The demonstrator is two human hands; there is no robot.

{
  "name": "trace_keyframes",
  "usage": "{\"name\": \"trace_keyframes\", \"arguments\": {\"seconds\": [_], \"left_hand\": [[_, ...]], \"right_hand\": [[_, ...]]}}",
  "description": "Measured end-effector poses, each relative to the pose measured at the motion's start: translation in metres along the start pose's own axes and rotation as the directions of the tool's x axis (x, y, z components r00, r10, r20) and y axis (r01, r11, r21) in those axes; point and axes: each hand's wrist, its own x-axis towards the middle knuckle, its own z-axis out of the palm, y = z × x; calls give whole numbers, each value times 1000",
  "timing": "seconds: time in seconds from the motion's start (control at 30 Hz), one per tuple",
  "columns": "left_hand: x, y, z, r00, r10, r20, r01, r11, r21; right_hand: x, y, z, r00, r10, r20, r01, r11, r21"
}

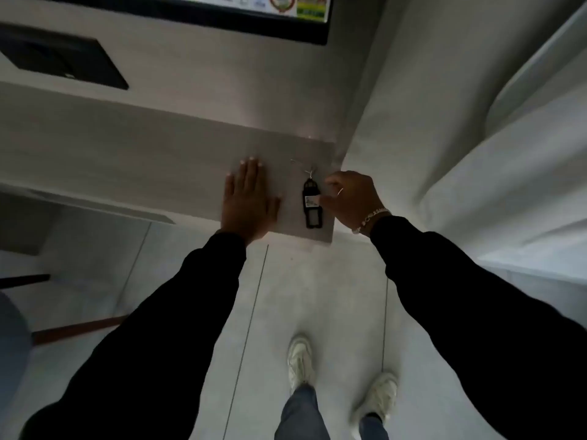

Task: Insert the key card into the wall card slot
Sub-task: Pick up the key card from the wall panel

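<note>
A black key tag with a white label (312, 203) lies on the pale wooden shelf (178, 173), close to its right end. A thin metal ring with keys (306, 169) extends from the tag's far end. My right hand (352, 200) rests beside the tag, its fingertips touching the white label; whether it grips the tag I cannot tell. My left hand (247, 201) lies flat on the shelf to the left of the tag, fingers together, holding nothing. No wall card slot is visible in this view.
A wall-mounted screen (222, 17) hangs above the shelf. A dark rectangular recess (63, 58) sits in the wall at upper left. White curtains (476, 154) hang on the right. Below are a tiled floor and my white shoes (301, 360).
</note>
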Motion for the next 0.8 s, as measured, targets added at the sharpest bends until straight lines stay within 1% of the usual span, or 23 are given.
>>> {"name": "trace_keyframes", "arguments": {"seconds": [0.03,0.1,0.13,0.23,0.37,0.4,0.47,0.57,0.63,0.73,0.8], "left_hand": [[3,0,3,1000,-27,2,26,999,38],[8,1,4,997,-82,3,82,995,49],[8,2,5,996,-87,3,87,995,47],[12,0,8,997,-79,2,79,996,47],[15,-3,10,997,-75,-1,75,995,64],[15,-3,10,997,-71,-7,71,995,63],[15,-1,9,997,-72,6,72,996,56],[12,-1,6,997,-75,36,73,996,51],[12,-1,1,995,-66,69,65,998,29],[11,7,-8,993,-52,105,62,994,-92],[5,24,-16,996,-25,89,41,981,-187]], "right_hand": [[6,0,5,1000,17,16,-16,1000,-17],[14,-5,10,997,75,22,-74,996,-46],[15,-9,14,992,119,30,-118,992,-45],[20,-5,26,980,194,35,-195,980,29],[29,-5,32,970,242,18,-242,970,6],[30,-5,31,965,259,26,-260,965,33],[25,-4,26,944,320,76,-329,927,180],[11,0,15,899,394,191,-437,822,364],[1,4,-1,880,414,234,-475,744,470],[-13,8,-28,872,406,272,-488,686,539],[-27,10,-49,871,397,290,-489,649,583]]}}
